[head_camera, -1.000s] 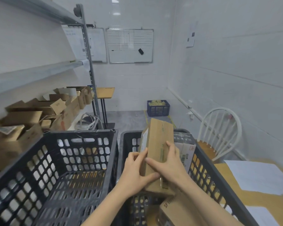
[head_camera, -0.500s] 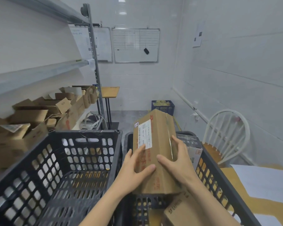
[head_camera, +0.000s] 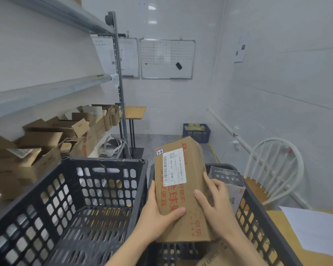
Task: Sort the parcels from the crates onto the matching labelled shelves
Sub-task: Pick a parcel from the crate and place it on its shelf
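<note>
A long brown cardboard parcel (head_camera: 188, 214) with red print, a white shipping label and a small handwritten tag is held above the right black crate (head_camera: 258, 223). My left hand (head_camera: 158, 214) grips its left edge, thumb across the top face. My right hand (head_camera: 215, 204) holds its right side, thumb on top and fingers curled round the edge. Inside that crate stand a dark-topped box (head_camera: 229, 179) and another cardboard parcel (head_camera: 211, 256) near the bottom. The left black crate (head_camera: 69, 204) shows no parcels inside.
Metal shelves (head_camera: 46, 91) run along the left wall, the lower level crowded with open cardboard boxes (head_camera: 46, 143). A white chair (head_camera: 275, 169) stands at the right, a wooden table with paper (head_camera: 315, 233) beside it. A blue basket (head_camera: 196, 130) sits on the far floor.
The parcel has been turned from standing on edge to lying flatter, so its labelled face now points up at me. Both hands shifted their hold along its sides.
</note>
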A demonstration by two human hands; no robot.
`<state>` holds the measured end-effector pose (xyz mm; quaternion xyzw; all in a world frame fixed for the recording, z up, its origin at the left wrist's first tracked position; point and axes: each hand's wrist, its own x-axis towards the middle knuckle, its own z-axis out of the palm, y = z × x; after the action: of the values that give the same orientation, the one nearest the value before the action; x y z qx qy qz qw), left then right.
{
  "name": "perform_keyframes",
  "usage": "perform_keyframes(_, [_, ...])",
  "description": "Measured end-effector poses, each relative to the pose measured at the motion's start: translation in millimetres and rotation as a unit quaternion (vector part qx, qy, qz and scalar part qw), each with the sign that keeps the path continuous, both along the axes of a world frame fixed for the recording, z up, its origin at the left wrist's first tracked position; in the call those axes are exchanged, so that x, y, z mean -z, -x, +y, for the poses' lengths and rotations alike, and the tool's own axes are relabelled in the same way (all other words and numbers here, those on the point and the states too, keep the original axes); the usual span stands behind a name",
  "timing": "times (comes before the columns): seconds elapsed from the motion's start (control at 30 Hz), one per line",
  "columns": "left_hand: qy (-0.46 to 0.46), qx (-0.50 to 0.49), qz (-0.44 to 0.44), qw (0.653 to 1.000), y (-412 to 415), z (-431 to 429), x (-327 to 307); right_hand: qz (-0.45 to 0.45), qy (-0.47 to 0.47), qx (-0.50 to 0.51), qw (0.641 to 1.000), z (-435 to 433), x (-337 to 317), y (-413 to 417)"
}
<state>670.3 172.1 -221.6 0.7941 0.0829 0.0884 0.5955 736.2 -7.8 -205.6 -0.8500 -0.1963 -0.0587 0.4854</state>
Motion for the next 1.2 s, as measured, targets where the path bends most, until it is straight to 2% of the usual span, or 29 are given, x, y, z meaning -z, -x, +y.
perform_keyframes(0.17, [-0.045, -0.018, -0.021, 0.999, 0.3, -0.1, 2.0, -0.004, 0.01, 0.003, 1.0, -4.9, 15.1, -0.5])
perform_keyframes(0.4, [-0.092, -0.005, -0.043, 0.995, 2.1, 0.5, 1.3, -0.059, 0.04, 0.011, 0.997, -0.7, 13.6, 6.5])
perform_keyframes(0.6, [-0.121, 0.041, -0.005, 0.992, 6.3, 0.1, -0.5, -0.036, 0.068, -0.005, 0.997, -6.4, 15.4, 5.6])
perform_keyframes(0.87, [-0.2, 0.086, -0.014, 0.976, 11.0, -4.4, -4.1, -0.019, 0.148, -0.058, 0.987, -11.5, 13.5, 7.2])
perform_keyframes(1.2, [-0.231, 0.062, -0.022, 0.971, 10.8, -7.8, -7.0, -0.035, 0.153, -0.062, 0.986, -13.1, 14.2, 7.5])
